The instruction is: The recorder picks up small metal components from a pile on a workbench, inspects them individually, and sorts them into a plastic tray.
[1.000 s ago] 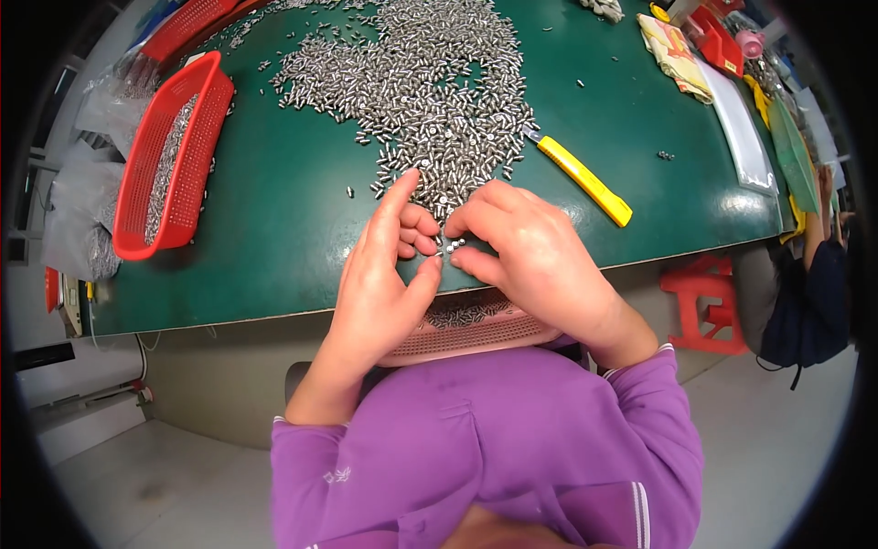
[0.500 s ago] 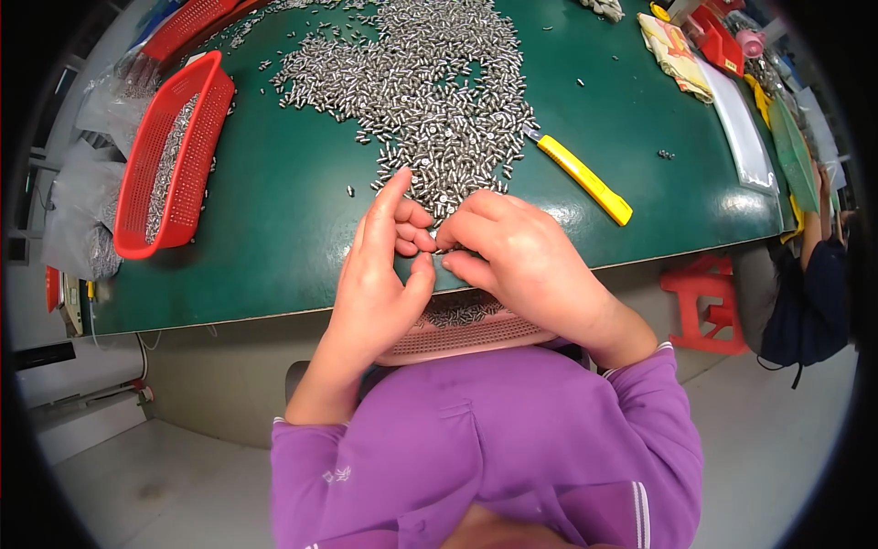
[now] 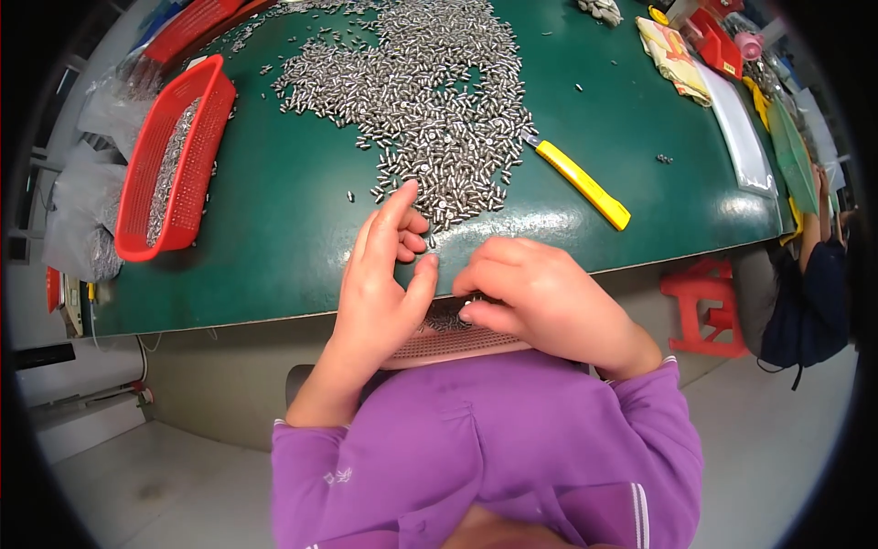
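A large pile of small silvery metal pins (image 3: 439, 119) spreads over the green table (image 3: 283, 210), its tip reaching toward me. My left hand (image 3: 380, 265) rests at the near end of that tip, index finger stretched out, thumb apart, nothing visibly held. A single pin or two lie near its fingertips. Over the table's front edge, my right hand (image 3: 549, 284) is closed, with a few metal pins showing between thumb and curled fingers. Below it, in front of my body, is a pink perforated basket (image 3: 457, 346) with more pins inside, partly covered by my hands.
Right of the pile lies a yellow utility knife (image 3: 585, 186), its blade toward the pins. On the left stands a red basket (image 3: 197, 215) holding pins, beside clear plastic bags (image 3: 82, 210). A red stool (image 3: 704, 306) is under the table. Another person's arm (image 3: 812, 229) shows far right.
My right hand has moved from the pile's tip toward me and right, to over the pink basket. The left hand stays nearly in place. Fewer pins show at the near edge.
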Available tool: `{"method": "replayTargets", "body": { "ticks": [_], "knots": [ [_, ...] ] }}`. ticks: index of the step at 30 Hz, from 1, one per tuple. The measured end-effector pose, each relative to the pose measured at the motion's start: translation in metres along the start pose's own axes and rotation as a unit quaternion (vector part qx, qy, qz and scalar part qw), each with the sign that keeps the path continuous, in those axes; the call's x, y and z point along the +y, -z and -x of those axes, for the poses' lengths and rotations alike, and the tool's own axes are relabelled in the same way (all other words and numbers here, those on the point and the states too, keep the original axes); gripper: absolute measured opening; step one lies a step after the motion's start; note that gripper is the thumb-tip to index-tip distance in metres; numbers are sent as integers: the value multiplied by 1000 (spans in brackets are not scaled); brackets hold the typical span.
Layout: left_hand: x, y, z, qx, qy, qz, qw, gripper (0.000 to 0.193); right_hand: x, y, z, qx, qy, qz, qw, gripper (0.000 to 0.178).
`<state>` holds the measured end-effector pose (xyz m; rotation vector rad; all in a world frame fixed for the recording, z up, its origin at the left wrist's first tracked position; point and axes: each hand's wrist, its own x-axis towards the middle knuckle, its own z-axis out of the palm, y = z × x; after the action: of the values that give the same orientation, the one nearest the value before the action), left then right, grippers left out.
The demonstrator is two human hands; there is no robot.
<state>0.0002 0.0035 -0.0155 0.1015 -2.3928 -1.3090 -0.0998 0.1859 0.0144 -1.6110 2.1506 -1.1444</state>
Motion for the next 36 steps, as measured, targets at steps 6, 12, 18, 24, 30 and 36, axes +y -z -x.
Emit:
{"method": "replayTargets", "body": {
  "ticks": [6, 12, 18, 24, 30, 36],
  "knots": [
    [2, -7, -3, 10, -21, -50, 999, 69, 13, -10, -17, 132, -28, 64, 989, 19],
    [0, -8, -4, 18, -8, -39, 999, 65, 17, -15, -19, 132, -25, 79, 988, 20],
    [2, -7, -5, 4, -2, -38, 999, 63, 15, -10, -16, 126, -40, 22, 991, 18],
    [7, -11, -9, 13, -5, -61, 998, 60, 16, -11, -16, 154, -38, 50, 986, 17],
    [7, -11, -10, 7, -20, -64, 998, 57, 19, -10, -13, 152, -33, 51, 987, 16],
    [4, -9, -9, -2, -28, -61, 998, 59, 16, -9, -15, 116, -43, 50, 991, 15]
  ]
}}
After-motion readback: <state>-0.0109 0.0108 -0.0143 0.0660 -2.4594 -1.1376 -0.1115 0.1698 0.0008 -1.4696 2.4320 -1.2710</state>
